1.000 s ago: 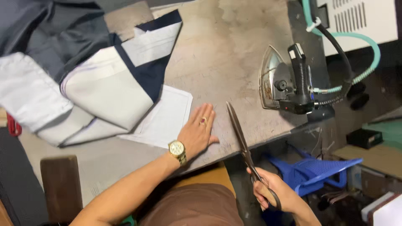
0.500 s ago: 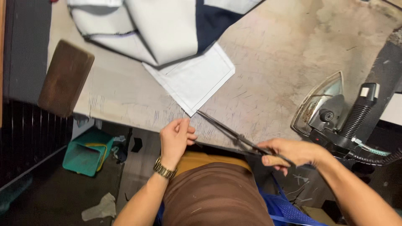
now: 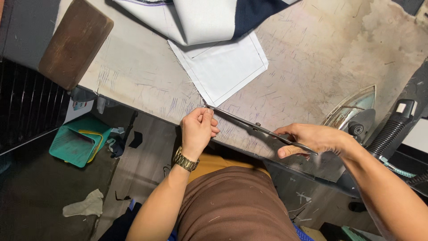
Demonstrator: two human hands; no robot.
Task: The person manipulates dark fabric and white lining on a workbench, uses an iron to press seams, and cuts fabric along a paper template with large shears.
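Observation:
A white square fabric piece [image 3: 225,67] with stitched lines lies on the worn work table [image 3: 312,53], one corner pointing at the table's near edge. My right hand [image 3: 312,138] grips the handles of long metal scissors [image 3: 254,127], whose blade tips reach that corner. My left hand [image 3: 199,127], with a gold watch on the wrist, pinches something small at the blade tips by the fabric corner. Folded white and navy cloth [image 3: 209,15] overlaps the top of the white piece.
A steam iron [image 3: 356,114] with a ribbed hose [image 3: 392,129] rests at the table's right. A brown wooden block [image 3: 73,42] lies at the left corner. Below on the floor stand a green bin [image 3: 78,143] and a cloth scrap [image 3: 84,205].
The view has shifted and come closer. My left hand has risen to the fabric corner and pinches there. The scissors' tips now meet that corner.

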